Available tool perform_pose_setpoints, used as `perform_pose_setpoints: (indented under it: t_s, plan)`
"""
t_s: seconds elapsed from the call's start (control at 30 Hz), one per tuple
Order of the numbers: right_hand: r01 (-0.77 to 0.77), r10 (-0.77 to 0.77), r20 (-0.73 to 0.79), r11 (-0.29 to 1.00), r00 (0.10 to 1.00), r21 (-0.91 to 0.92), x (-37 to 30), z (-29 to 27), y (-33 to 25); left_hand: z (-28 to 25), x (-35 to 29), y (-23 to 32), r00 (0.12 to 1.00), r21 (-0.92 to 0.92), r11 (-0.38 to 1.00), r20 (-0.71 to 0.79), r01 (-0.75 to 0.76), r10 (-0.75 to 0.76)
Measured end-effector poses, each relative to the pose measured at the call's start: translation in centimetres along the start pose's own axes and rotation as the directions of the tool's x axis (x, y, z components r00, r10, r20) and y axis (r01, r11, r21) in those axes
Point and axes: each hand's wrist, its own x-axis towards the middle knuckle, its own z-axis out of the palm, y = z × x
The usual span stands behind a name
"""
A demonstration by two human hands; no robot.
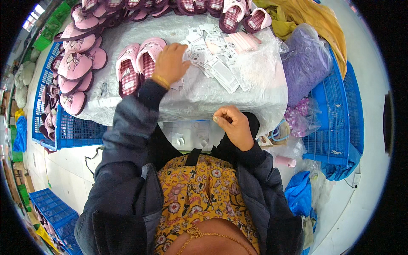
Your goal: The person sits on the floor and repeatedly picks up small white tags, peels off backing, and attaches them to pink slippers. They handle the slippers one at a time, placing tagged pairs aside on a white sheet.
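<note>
My left hand (171, 63) reaches out over the plastic-covered table (195, 95) and rests on a heap of white paper tags (216, 63), right beside a pair of pink checked slippers (138, 63). My right hand (233, 125) is close to my body at the table's near edge, its fingers pinched on a thin needle-like piece that is too small to make out. Both arms wear dark sleeves.
More pink slippers (76, 63) pile up at the table's left and along its far edge (170, 6). Blue plastic crates stand on the left (70, 131), right (335, 123) and lower left (53, 210). A purple bag (304, 63) and yellow cloth (310, 17) lie at the right.
</note>
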Motion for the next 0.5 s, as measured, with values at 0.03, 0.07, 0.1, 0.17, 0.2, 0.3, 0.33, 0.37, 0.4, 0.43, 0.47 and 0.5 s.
perform_pose_setpoints:
  t_s: [0.03,0.07,0.1,0.17,0.2,0.3,0.33,0.37,0.4,0.43,0.47,0.5]
  plan:
    - [-0.007,0.007,-0.004,1.000,1.000,0.010,0.0,0.1,0.2,0.7,1.5,-1.4,0.994,0.096,0.995,0.103,0.018,-0.028]
    - [-0.013,0.013,-0.005,1.000,1.000,0.023,0.0,0.2,0.2,0.4,3.0,-2.1,0.974,0.162,0.986,0.216,0.025,-0.060]
    - [-0.026,0.026,-0.005,0.999,1.000,0.027,0.0,0.2,0.2,0.0,4.4,-2.6,0.941,0.227,0.974,0.324,0.024,-0.099]
    - [-0.052,0.052,-0.018,0.998,0.998,0.031,0.0,0.0,0.3,0.2,6.7,-3.6,0.869,0.255,0.967,0.476,0.009,-0.133]
    - [-0.059,0.060,-0.017,0.998,0.998,0.038,-0.2,-0.1,0.5,0.5,7.4,-4.1,0.842,0.223,0.975,0.524,0.011,-0.130]
    - [-0.075,0.076,-0.030,0.997,0.997,0.034,-0.4,-0.4,1.0,2.7,9.0,-6.1,0.865,0.006,1.000,0.501,0.000,-0.003]
    - [-0.086,0.087,-0.036,0.995,0.996,0.052,-0.5,-0.5,1.2,3.4,9.1,-6.1,0.886,-0.091,0.996,0.460,-0.012,0.053]
    - [-0.095,0.098,-0.041,0.993,0.994,0.070,-0.6,-0.5,1.6,4.0,9.3,-6.2,0.861,-0.087,0.996,0.504,-0.026,0.067]
    - [-0.104,0.109,-0.046,0.991,0.993,0.089,-0.7,-0.6,1.8,4.6,9.5,-6.2,0.833,-0.084,0.996,0.547,-0.041,0.080]
    - [-0.110,0.115,-0.051,0.989,0.992,0.098,-0.8,-0.7,2.0,4.7,9.8,-5.9,0.803,-0.079,0.995,0.589,-0.055,0.091]
    - [-0.115,0.122,-0.056,0.988,0.991,0.108,-1.0,-0.9,2.1,4.8,9.9,-5.5,0.816,-0.041,0.995,0.569,-0.090,0.097]
    - [-0.120,0.128,-0.061,0.986,0.990,0.117,-1.0,-1.0,2.2,4.9,9.8,-5.2,0.829,-0.001,0.992,0.549,-0.123,0.103]
